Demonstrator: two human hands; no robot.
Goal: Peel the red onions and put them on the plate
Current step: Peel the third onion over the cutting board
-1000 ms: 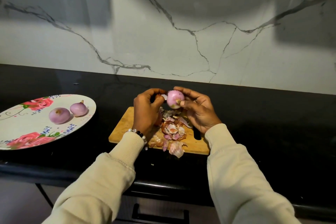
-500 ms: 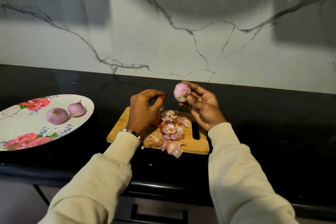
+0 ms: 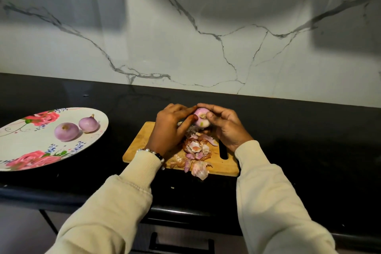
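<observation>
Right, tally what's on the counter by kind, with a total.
Onions: 3, two on the plate, one in the hands
Plates: 1
Cutting boards: 1
Peel piles: 1
Total: 6

Plate (image 3: 12, 146) left of cutting board (image 3: 144, 138)

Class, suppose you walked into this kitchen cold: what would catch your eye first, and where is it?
First, the two hands meeting over the wooden cutting board: the left hand and right hand both grip a pale peeled onion above a heap of onion skins. Next, at the left on the black counter, the rose-patterned plate holding two peeled onions.
</observation>
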